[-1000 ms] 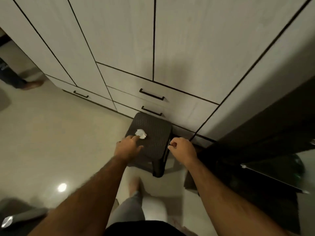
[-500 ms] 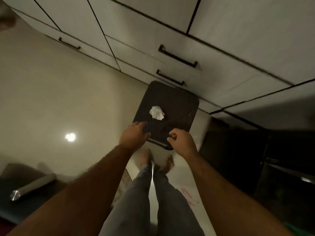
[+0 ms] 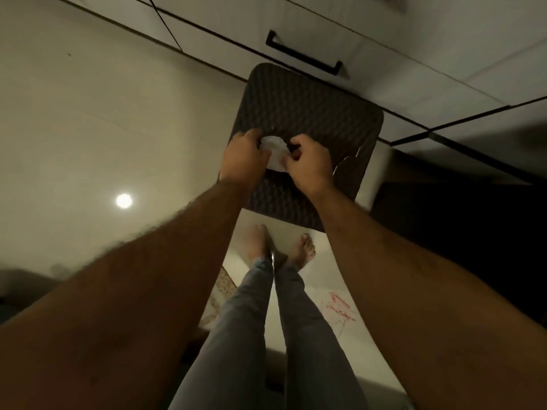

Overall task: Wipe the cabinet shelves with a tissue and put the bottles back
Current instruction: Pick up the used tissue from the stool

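Both hands on the tissue above the stool

Left hand (image 3: 244,156) and right hand (image 3: 307,164) meet over a dark woven-pattern stool (image 3: 310,113), each pinching a crumpled white tissue (image 3: 275,153) held between them. Stool stands on a pale glossy floor (image 3: 88,113), against white cabinet drawers (image 3: 370,39) with a black handle (image 3: 305,56). Bare feet (image 3: 302,251) and grey trouser legs below. A round light reflection (image 3: 123,200) left on the floor; red marks (image 3: 339,306) on the floor, lower right.

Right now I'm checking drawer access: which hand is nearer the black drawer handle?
Right. The right hand sits almost straight below the drawer handle; the left hand is further to its left. Both hold the tissue.
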